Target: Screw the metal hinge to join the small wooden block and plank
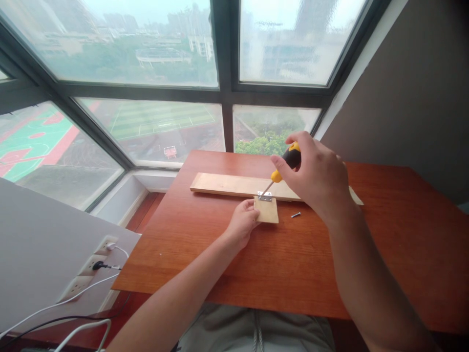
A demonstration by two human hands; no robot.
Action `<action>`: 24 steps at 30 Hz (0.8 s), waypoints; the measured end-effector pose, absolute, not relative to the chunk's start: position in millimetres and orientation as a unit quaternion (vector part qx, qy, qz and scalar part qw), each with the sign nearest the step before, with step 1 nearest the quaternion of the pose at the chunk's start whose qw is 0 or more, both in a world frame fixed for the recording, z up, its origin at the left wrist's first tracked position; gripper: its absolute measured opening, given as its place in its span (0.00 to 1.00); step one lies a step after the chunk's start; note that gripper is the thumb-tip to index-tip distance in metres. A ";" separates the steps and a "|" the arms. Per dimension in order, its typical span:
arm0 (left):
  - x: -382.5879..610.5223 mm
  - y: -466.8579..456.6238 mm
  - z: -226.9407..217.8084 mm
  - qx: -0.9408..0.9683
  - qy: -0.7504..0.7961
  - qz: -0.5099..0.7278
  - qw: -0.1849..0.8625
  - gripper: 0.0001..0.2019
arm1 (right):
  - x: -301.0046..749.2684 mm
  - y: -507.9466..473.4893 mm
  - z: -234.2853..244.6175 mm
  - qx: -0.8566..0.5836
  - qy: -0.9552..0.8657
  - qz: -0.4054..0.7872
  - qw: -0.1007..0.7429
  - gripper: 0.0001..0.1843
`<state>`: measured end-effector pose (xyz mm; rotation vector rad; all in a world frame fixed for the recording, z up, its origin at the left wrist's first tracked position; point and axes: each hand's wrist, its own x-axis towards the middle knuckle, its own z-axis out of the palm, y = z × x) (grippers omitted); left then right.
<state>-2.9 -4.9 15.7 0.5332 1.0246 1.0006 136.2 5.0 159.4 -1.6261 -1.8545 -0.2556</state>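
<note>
My right hand (318, 171) is closed around the yellow and black handle of a screwdriver (292, 157), which slants down to the left. Its tip meets a small silver metal hinge (265, 196) at the near edge of a long pale wooden board (227, 185). A small square wooden piece (267, 210) lies on the near side of the hinge. My left hand (244, 222) grips that piece by its left edge, thumb on top and the other fingers partly hidden. A loose screw (296, 214) rests on the table to the right of the square piece.
The reddish-brown wooden table (183, 249) stands against large windows (154, 122). Part of another pale piece (356, 196) shows behind my right forearm. At the lower left, wall sockets (90, 265) hold plugs, with white and black cables (54, 305) hanging beside the table.
</note>
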 end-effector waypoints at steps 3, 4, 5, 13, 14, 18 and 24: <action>-3.3 -4.7 15.5 0.244 0.463 0.451 0.723 0.19 | 139.1 8.5 158.5 -0.624 -0.704 -0.078 0.331 0.12; -3.3 -4.6 15.3 0.246 0.461 0.451 0.724 0.19 | 140.1 9.3 158.3 -0.618 -0.707 -0.067 0.338 0.12; -3.3 -4.5 15.1 0.247 0.460 0.451 0.724 0.19 | 140.9 9.6 158.0 -0.610 -0.710 -0.057 0.346 0.13; -2.8 -4.6 15.3 0.248 0.462 0.450 0.723 0.19 | 139.6 8.3 157.6 -0.623 -0.700 -0.086 0.338 0.17; -2.8 -4.6 16.0 0.247 0.463 0.450 0.723 0.19 | 139.7 9.0 157.6 -0.630 -0.696 -0.089 0.334 0.17; -3.0 -5.2 19.3 0.248 0.463 0.449 0.722 0.18 | 141.3 10.3 157.9 -0.614 -0.706 -0.061 0.348 0.20; -3.2 -6.2 19.7 0.249 0.467 0.446 0.722 0.17 | 139.0 5.2 159.9 -0.618 -0.705 -0.071 0.342 0.21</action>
